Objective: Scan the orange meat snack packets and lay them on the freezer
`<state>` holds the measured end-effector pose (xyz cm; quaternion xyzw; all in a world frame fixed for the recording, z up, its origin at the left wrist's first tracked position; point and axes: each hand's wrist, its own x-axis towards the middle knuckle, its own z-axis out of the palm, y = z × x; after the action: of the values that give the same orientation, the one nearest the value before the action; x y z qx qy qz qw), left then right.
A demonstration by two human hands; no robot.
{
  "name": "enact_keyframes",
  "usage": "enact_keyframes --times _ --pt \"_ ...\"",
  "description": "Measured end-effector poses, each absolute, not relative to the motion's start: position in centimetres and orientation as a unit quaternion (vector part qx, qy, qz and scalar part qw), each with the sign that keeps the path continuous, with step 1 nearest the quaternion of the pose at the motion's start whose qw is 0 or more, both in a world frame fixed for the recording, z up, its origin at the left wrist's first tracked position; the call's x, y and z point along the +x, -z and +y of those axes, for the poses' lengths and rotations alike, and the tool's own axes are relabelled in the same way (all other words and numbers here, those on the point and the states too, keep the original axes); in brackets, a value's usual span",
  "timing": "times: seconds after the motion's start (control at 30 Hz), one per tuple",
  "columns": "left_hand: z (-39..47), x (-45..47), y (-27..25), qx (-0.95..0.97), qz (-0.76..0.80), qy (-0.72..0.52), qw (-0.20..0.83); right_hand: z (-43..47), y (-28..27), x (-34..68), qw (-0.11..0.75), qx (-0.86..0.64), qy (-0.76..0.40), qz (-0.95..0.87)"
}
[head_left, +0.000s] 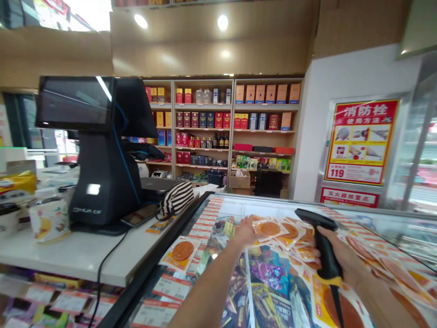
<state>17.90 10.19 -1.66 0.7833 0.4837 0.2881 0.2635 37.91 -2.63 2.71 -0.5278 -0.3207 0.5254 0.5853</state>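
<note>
My right hand [336, 250] is wrapped around the handle of a black and yellow barcode scanner [327, 255], its head pointing left and its cord hanging down. My left hand [245, 232] reaches forward over the glass-topped freezer and grips the left edge of a flat clear packet [269, 228] with a round orange-brown disc inside. More of these packets [307, 248] lie overlapped between my hands. A single similar packet [182, 252] rests on the left side of the freezer top, and a larger-looking one [337, 303] is below the scanner.
A checkout terminal [102, 182] stands on the white counter [112, 259] at left, its cable [99, 278] hanging over the edge. Beside it lie a phone [139, 216] and a striped pouch [176, 198]. Wrapped goods show under the freezer glass [269, 273]. Stocked shelves [205, 108] line the back.
</note>
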Motion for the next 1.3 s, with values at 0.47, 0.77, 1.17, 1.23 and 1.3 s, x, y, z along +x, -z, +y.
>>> enact_keyframes --times 0.47,0.77,1.17,1.23,1.3 --pt "4.4 0.6 2.9 0.666 0.737 -0.102 0.058 -1.1 -0.9 24.5 0.506 -0.504 -0.579 -0.393" --pt "4.8 1.2 3.5 0.734 0.666 -0.126 0.034 -2.4 -1.7 22.6 0.497 -0.499 -0.581 -0.408" --pt "8.6 -1.2 2.2 0.607 0.64 -0.448 0.145 -2.7 -2.6 22.8 0.496 -0.467 -0.616 -0.396" --pt "9.4 -1.2 2.3 0.577 0.617 -0.502 0.185 -2.8 -2.9 22.5 0.484 -0.459 -0.631 -0.396" --pt "9.9 -0.7 2.7 0.555 0.59 -0.542 0.222 -2.8 -3.2 22.0 0.471 -0.456 -0.637 -0.404"
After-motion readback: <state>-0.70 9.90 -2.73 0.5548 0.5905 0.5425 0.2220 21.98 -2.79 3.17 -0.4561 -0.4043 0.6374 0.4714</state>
